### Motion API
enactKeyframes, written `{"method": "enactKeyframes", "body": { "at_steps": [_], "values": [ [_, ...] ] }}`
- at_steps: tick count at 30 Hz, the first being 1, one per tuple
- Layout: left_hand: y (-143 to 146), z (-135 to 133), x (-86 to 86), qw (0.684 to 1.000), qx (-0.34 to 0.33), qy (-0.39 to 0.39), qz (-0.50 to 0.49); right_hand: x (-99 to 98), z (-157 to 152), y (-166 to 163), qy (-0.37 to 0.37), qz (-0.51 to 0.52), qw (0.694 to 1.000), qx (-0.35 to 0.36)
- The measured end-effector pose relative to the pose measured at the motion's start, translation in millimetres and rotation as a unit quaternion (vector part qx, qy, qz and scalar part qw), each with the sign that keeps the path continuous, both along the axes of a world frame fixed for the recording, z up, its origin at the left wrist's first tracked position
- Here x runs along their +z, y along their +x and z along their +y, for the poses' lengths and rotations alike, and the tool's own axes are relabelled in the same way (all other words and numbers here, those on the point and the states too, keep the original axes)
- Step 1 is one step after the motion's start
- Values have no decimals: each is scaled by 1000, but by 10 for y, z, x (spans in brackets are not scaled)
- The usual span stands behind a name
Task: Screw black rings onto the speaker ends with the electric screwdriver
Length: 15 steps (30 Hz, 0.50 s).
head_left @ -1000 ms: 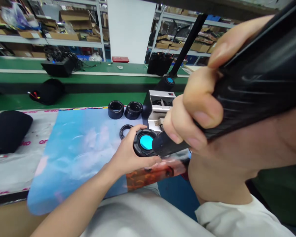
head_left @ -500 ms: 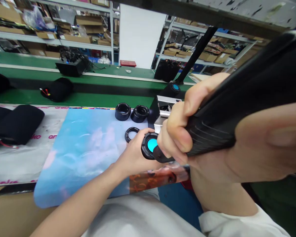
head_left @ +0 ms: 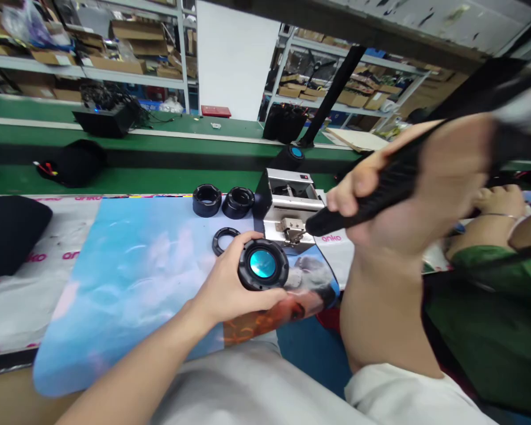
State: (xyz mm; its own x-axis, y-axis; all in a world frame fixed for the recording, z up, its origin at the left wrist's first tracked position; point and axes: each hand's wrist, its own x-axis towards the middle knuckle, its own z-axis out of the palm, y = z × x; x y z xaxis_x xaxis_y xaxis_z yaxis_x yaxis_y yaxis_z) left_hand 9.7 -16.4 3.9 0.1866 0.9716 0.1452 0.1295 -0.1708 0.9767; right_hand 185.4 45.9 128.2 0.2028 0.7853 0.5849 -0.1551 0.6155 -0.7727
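Note:
My left hand (head_left: 230, 280) is wrapped round a black cylindrical speaker (head_left: 246, 265), whose end with a shiny blue disc faces up. In my right hand (head_left: 407, 195) is a black electric screwdriver (head_left: 380, 192), slightly blurred, pointing down and left. Its front end is at the metal pick-up block (head_left: 293, 227) of a screw feeder (head_left: 292, 203); whether a screw is on the bit cannot be made out. Just behind my left hand a thin black ring (head_left: 219, 235) lies on the glossy printed mat (head_left: 133, 283).
Two thicker black rings (head_left: 206, 200) stand left of the feeder. Another black speaker (head_left: 287, 158) with a blue end is behind it. Black fabric-covered pieces (head_left: 15, 233) lie at the left. At the right edge sits another person (head_left: 491, 236). Boxes fill shelves beyond the green bench (head_left: 168, 177).
My right hand and the screwdriver have moved off the speaker, away toward the screw feeder. The speaker's blue end now shows in full, still in my left hand. The view has shifted right.

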Motion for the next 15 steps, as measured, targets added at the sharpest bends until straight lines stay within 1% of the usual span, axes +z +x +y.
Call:
{"method": "enactKeyframes", "body": {
  "at_steps": [2, 5, 7, 12, 15],
  "values": [
    [5, -6, 2, 1000, 5, -3, 0, -180, 168, -26, 16, 49, 998, -39],
    [18, -12, 7, 1000, 3, -7, -3, -408, 347, -9, -4, 70, 997, -38],
    [23, -12, 8, 1000, 3, -8, -3, -503, 408, 22, -18, 71, 997, -34],
    [24, -1, 1, 1000, 5, -2, -6, -611, 454, 87, -53, 63, 997, -8],
    [20, 6, -10, 1000, 4, -3, -10, -582, 405, 114, -75, 53, 996, 20]
  ]
}}
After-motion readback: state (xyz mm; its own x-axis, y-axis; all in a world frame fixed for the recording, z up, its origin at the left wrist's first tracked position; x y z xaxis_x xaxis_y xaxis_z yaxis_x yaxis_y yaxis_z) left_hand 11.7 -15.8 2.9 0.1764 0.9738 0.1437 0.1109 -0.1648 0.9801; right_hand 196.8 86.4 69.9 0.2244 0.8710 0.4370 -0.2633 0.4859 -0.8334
